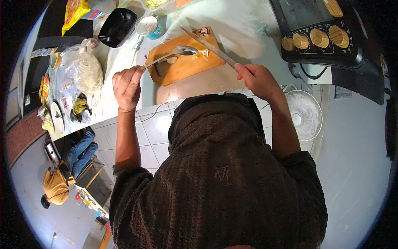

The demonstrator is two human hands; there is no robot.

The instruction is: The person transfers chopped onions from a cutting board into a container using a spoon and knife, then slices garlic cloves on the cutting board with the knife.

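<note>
Clasping one long, grey metal knife [207,45], the right hand [258,81] aims its blade away and leftward, slanting across the orange-brown wooden cutting board [186,71] near the pale table's [244,25] near edge. Left-hand fingers [134,74] pinch one silver metal spoon [185,50], its bowl pointing rightward above the board. Toward the far edge, one clear plastic container [165,10] holds yellow shreds [155,3].

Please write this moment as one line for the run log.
left hand: holds shiny metal spoon by handle | right hand: holds long metal knife | below both tools: rectangular orange-brown wooden board, small pale pieces on it
</note>
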